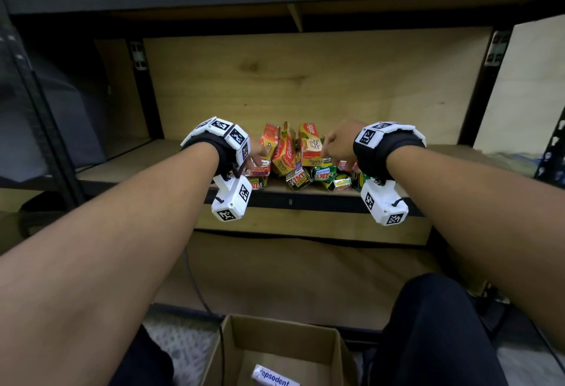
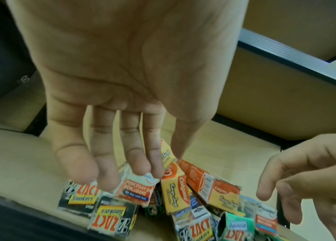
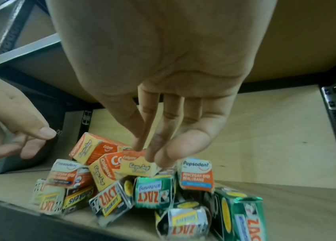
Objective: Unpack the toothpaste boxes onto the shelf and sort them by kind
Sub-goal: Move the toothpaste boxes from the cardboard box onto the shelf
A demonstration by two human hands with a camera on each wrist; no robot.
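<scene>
A jumbled pile of small toothpaste boxes lies at the front of the wooden shelf (image 1: 122,168). It holds orange-yellow Colgate boxes (image 1: 286,153) (image 3: 136,166), white-orange Pepsodent boxes (image 2: 136,189) (image 3: 197,174), black Zact Smokers boxes (image 2: 80,197) (image 3: 111,202) and green Zact Whitening boxes (image 3: 154,192) (image 1: 325,173). My left hand (image 1: 256,159) (image 2: 142,169) reaches over the pile's left side with straight fingers, their tips at the top of a Pepsodent box. My right hand (image 1: 328,153) (image 3: 150,153) hangs over the right side, fingers loose, tips by the top of a Colgate box, holding nothing.
A cardboard box (image 1: 305,339) stands open on the floor below, with one Pepsodent box (image 1: 275,378) lying inside. Black metal uprights (image 1: 477,104) frame the shelf bay, and a plywood back panel (image 1: 305,80) closes it. Bare board lies left and right of the pile.
</scene>
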